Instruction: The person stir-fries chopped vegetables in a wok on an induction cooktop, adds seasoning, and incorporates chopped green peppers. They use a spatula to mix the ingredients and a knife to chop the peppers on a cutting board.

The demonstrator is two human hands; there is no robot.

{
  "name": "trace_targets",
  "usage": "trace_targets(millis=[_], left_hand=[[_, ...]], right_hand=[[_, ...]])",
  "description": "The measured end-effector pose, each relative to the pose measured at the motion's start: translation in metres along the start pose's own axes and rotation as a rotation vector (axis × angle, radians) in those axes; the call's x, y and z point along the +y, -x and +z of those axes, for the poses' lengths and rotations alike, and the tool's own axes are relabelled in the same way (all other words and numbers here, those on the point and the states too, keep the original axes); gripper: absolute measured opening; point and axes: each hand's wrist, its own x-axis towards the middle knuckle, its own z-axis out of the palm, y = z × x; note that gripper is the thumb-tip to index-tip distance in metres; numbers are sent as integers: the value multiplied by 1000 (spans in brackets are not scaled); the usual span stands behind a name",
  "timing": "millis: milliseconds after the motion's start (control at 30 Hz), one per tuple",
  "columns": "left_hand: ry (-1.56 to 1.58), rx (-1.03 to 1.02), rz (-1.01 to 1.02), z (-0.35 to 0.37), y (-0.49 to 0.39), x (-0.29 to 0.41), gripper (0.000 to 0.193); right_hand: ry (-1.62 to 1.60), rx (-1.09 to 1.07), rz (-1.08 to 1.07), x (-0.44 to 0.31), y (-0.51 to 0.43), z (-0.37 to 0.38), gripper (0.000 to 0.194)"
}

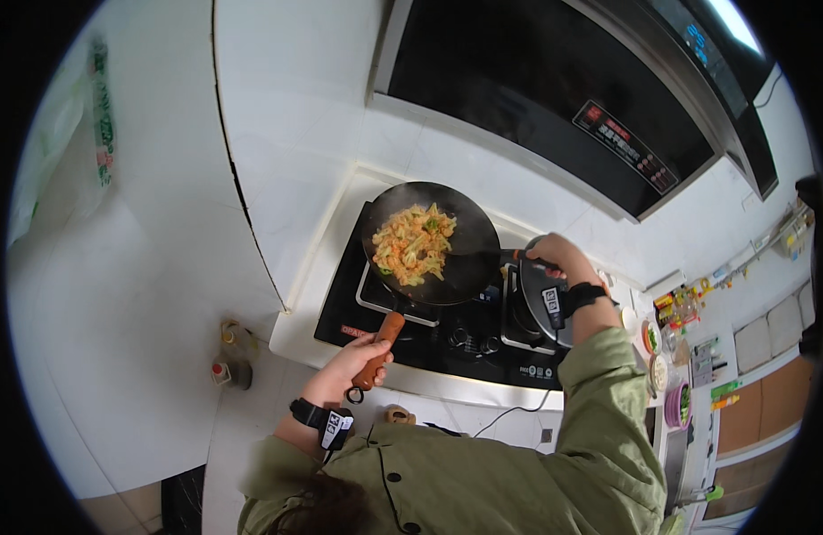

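A dark wok sits tilted over the left burner of a black glass gas stove. Chopped pale-green vegetable pieces with orange bits lie in its left half, under light steam. My left hand is wrapped around the wok's brown wooden handle. Over the right burner, my right hand grips the dark handle of a spatula, which has an orange band. The spatula's shaft reaches across the wok's right rim toward the food; its blade is hard to make out.
Beneath my right forearm, a dark round pan or lid covers the right burner. A black range hood hangs behind the stove. Bowls of ingredients and a purple basket line the right counter. Bottles stand on the floor left.
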Motion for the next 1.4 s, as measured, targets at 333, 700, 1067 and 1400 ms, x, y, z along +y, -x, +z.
trace_targets(millis=[333, 700, 1067, 1400], left_hand=[[-27, 9, -6, 1, -1, -1, 21], [-34, 9, -10, -2, -5, -3, 21], [-63, -12, -14, -2, -3, 1, 22], [-75, 3, -15, -6, -2, 3, 24]], right_hand=[[215, 459, -426, 10, 12, 84, 39], [662, 593, -405, 9, 80, 1, 33], [-262, -36, -196, -4, 23, 105, 40], [34, 445, -429, 27, 34, 107, 40]])
